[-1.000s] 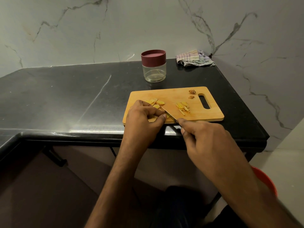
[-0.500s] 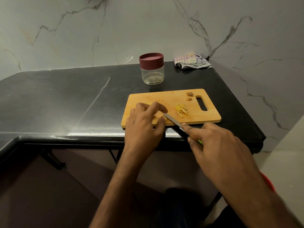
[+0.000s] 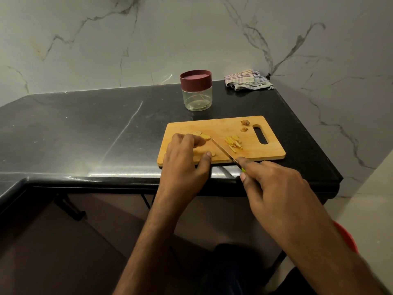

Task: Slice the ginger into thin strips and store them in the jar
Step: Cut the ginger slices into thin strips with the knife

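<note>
Head view looks down on a black tabletop (image 3: 85, 133) with a wooden cutting board (image 3: 251, 155) near its front edge. At about 9 o'clock on the board the left hand (image 3: 185, 165) rests with its fingers (image 3: 198, 141) bent down over ginger slices (image 3: 205, 136), the thumb touching another small piece near the board's front edge; whether any slice is actually pinched cannot be told. From 5 o'clock the right hand (image 3: 274, 188) grips a knife (image 3: 223, 150) by its handle, fingers curled round it, the blade slanting up toward 11 o'clock with its tip just beside the left fingers. Just right of the blade, near the board's middle, lies a small heap of thin ginger strips (image 3: 234, 142). Two brown ginger scraps (image 3: 245, 125) sit at 1 o'clock, beside the handle slot. Beyond the board, at 12 o'clock, stands the clear jar (image 3: 196, 96) with its maroon lid (image 3: 195, 78) on. A striped cloth (image 3: 247, 80) lies crumpled at 1 o'clock against the marble wall (image 3: 191, 35).
</note>
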